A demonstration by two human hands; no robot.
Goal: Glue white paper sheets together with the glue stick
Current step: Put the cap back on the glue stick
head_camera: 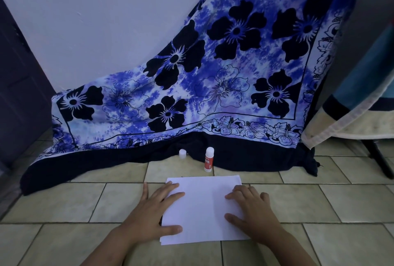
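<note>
Paper sheets [202, 208] pinned under L grip [149, 212] & R grip [253, 212], both flat, pressing, grasping nothing.

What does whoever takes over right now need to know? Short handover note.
Left hand: open, flat on the left part of the white paper sheets.
Right hand: open, fingers resting on the right part.
Paper lies on the tiled floor, pressed down by both hands.
Glue stick stands upright beyond the paper's far edge, with no hand on it. A small white cap stands apart to its left.
Done: sheets appear stacked. I cannot tell whether there is glue between them.
Left: probably check the bond, press the edges, then recap the stick.
</note>
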